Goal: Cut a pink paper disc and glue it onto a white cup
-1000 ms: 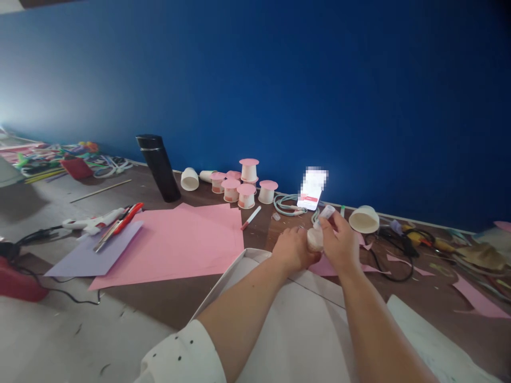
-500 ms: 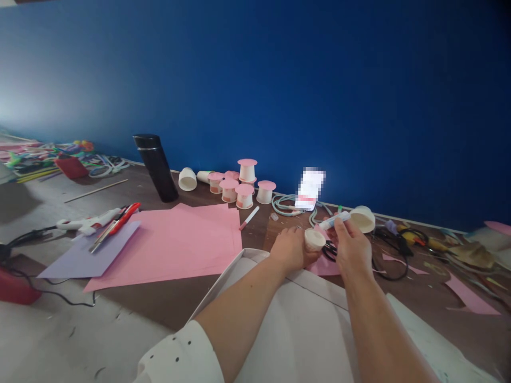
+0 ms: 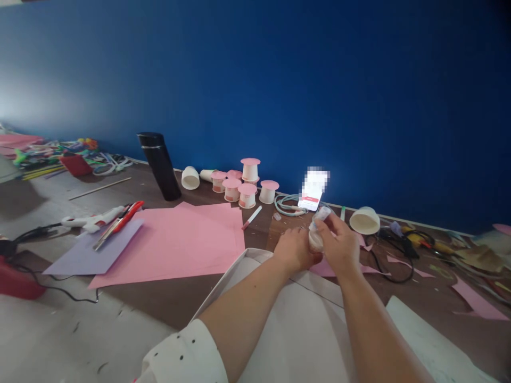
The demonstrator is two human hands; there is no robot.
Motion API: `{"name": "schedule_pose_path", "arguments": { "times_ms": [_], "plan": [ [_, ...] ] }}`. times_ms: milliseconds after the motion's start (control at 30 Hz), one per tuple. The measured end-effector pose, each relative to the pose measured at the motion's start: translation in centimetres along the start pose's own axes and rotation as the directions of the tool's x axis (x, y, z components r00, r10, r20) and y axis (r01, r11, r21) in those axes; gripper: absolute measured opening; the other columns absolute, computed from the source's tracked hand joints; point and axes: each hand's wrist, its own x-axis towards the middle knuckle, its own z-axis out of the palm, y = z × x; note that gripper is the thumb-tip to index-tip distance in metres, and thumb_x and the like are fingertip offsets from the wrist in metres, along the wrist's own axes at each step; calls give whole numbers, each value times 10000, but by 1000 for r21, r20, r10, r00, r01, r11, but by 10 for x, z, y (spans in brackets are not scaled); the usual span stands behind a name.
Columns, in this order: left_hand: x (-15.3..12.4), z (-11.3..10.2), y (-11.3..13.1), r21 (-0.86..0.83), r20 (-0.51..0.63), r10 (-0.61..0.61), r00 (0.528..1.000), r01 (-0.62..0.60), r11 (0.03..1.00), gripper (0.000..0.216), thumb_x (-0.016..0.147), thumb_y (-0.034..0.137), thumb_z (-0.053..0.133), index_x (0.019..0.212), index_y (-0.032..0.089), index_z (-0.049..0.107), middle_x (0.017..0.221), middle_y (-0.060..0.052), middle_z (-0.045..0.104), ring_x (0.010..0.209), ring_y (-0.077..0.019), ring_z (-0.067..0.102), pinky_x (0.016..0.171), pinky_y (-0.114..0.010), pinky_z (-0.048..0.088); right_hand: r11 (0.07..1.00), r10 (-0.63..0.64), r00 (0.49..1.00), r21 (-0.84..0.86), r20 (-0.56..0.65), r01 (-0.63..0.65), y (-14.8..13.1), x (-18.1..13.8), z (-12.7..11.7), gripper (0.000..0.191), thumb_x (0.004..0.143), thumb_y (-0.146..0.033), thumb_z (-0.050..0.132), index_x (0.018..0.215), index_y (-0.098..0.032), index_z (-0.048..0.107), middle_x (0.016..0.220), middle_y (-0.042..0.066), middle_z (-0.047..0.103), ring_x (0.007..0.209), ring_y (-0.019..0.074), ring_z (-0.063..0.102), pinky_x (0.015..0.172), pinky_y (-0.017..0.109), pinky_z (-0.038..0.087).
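My left hand (image 3: 296,247) is closed around a small white paper cup (image 3: 315,242), whose open end tilts up toward the right. In my right hand (image 3: 341,242) is a white tube that looks like a glue stick (image 3: 320,215), pinched between thumb and fingers. Its lower end meets the cup's rim; the exact contact is hidden by the fingers. Beyond the hands a phone (image 3: 313,191) with a lit screen leans near the wall. Beneath the right hand lies pink paper (image 3: 324,268).
Several cups topped with pink discs (image 3: 247,196) stand by the blue wall, beside a black flask (image 3: 159,167). Pink sheets (image 3: 191,239), a red cutter (image 3: 125,215), a glue gun (image 3: 93,219) and a marker (image 3: 252,217) lie left. Another white cup (image 3: 364,220) and cables (image 3: 393,274) are right.
My right hand has moved left and brought the glue stick from beside the cup onto its rim, tipping it more upright. My left hand still holds the cup. The view has shifted slightly.
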Motion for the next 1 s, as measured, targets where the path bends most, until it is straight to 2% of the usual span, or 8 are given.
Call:
{"name": "schedule_pose_path", "arguments": {
  "times_ms": [233,333,400,467,567,733,833,1000],
  "plan": [
    [0,5,-2,-5,-44,1,999,-1,1000,516,727,495,658,1100,142,607,1137,-150,660,1086,-333,615,987,-457,482,995,-3,989,-99,-145,-11,-2,0,3,483,826,-500,600,1166,-179,724,1057,120,754,987,308,672,864,405,484],
    [0,5,0,-2,-29,-10,1000,10,1000,488,737,501,647,1072,146,618,1120,-150,664,1077,-332,614,969,-456,489,993,109,967,-17,-229,-116,3,2,0,460,796,-512,650,1077,-161,746,938,109,763,872,283,687,823,392,499],
    [-1,4,1,-3,-39,-7,999,7,1000,505,737,513,649,1078,142,617,1136,-151,659,1082,-331,606,971,-452,487,970,226,934,154,-276,-189,8,5,-2,465,760,-530,698,1028,-153,748,887,98,756,815,257,684,763,362,519],
    [-2,4,1,-9,-49,-6,999,5,1000,527,737,522,657,1097,141,612,1147,-147,657,1089,-328,600,974,-442,485,891,344,906,389,-245,-232,12,7,-3,465,718,-551,744,977,-164,739,835,66,742,725,213,669,685,329,532],
    [-2,4,0,-8,-37,-14,999,13,1000,527,743,529,670,1107,155,602,1156,-137,657,1109,-321,594,992,-433,470,676,465,877,688,-121,-263,15,7,-3,445,616,-520,841,862,-176,701,725,7,697,604,149,632,594,277,535],
    [-1,5,-4,10,-34,28,999,-28,1000,529,746,553,685,1094,165,599,1160,-129,658,1098,-318,596,962,-426,478,451,541,841,838,19,-308,12,5,-6,462,502,-399,932,811,-165,680,679,-21,674,568,104,614,526,205,530],
    [-1,6,-5,3,-42,35,999,-35,999,532,742,556,693,1097,170,601,1155,-123,662,1085,-313,599,950,-419,481,396,582,812,858,40,-326,12,4,-7,482,478,-375,946,826,-162,690,688,-25,677,560,95,607,520,197,540],
    [0,8,-6,4,-56,37,998,-37,999,536,740,546,695,1106,165,600,1156,-123,658,1076,-310,597,947,-418,484,415,583,812,851,22,-322,11,3,-8,456,508,-392,935,825,-160,701,717,-16,694,563,91,610,506,189,532]
  ]
}}
